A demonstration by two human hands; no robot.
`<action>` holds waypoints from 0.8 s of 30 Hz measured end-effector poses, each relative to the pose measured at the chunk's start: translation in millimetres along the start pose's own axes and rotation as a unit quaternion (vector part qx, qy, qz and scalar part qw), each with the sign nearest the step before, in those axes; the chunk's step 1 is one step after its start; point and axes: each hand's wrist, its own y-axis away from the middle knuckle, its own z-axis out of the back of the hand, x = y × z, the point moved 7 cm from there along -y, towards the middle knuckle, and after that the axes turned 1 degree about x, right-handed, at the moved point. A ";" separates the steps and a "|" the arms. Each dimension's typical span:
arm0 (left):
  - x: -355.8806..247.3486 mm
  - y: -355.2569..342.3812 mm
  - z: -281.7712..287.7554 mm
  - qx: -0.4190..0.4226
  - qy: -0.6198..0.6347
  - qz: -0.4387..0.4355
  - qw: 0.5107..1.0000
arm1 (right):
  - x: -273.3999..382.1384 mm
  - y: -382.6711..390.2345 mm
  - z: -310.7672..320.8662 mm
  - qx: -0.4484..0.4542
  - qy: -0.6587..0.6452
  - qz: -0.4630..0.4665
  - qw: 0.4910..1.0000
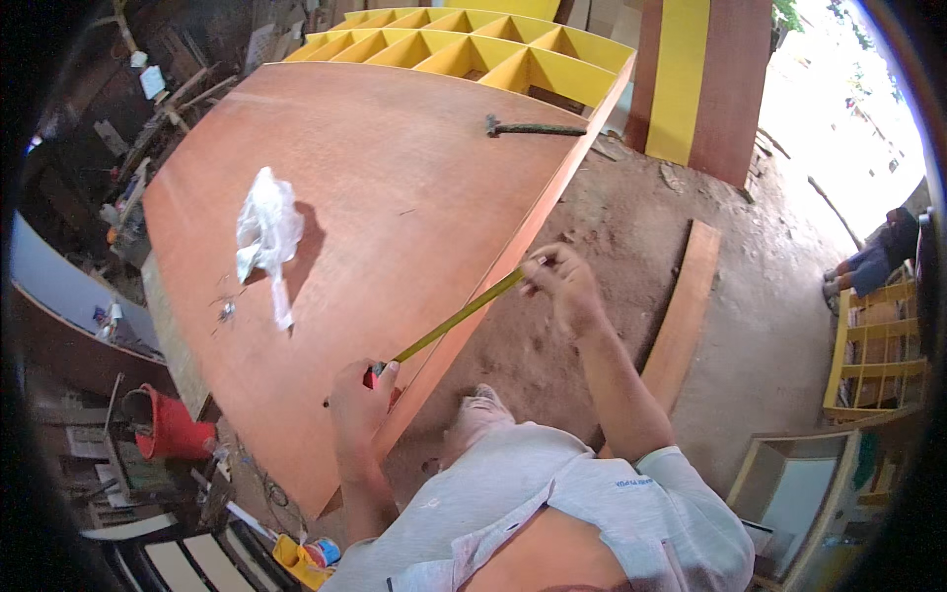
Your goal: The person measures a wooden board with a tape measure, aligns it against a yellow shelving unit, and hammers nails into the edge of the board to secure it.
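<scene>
My left hand is wrapped round the red and black case of a tape measure, low over the near right edge of a large reddish plywood panel. The tape measure's yellow blade is drawn out up and to the right, across that edge. At its far end my right hand pinches the blade, just beyond the panel's side. A crumpled clear plastic bag lies on the panel, with a small pile of what look like nails beside it. Near the far right edge rests a hammer.
Beyond the plywood, a yellow wooden grid frame is exposed. On the dirt floor to the right lies a long plank. A red bucket stands at left. Tall boards lean at the back, and a person is at far right.
</scene>
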 end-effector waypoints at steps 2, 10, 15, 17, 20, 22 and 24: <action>-13.5 8.3 -13.0 0.031 -0.107 -0.014 0.994 | 19.8 9.7 68.4 -0.089 -0.010 -0.004 0.996; -107.5 -151.8 -40.1 -0.035 -0.132 -0.112 0.984 | 45.4 -241.3 191.6 -0.026 -0.007 0.019 0.999; -104.4 -144.5 -69.6 -0.101 -0.073 -0.056 0.991 | 39.7 -351.6 238.9 -0.078 0.472 0.133 0.868; -127.5 -131.7 -81.7 -0.184 -0.088 -0.023 0.979 | 34.6 -390.5 247.0 -0.039 0.511 0.122 0.850; -155.3 -135.7 -112.0 -0.121 -0.039 0.091 0.988 | 17.6 -445.2 239.3 0.066 0.601 0.203 0.770; -191.5 -132.7 -136.4 -0.133 0.030 0.183 0.974 | 19.3 -466.5 221.5 0.099 0.596 0.221 0.765; -202.5 -117.1 -160.7 -0.134 0.097 0.270 0.949 | 8.4 -472.4 219.0 0.099 0.588 0.241 0.766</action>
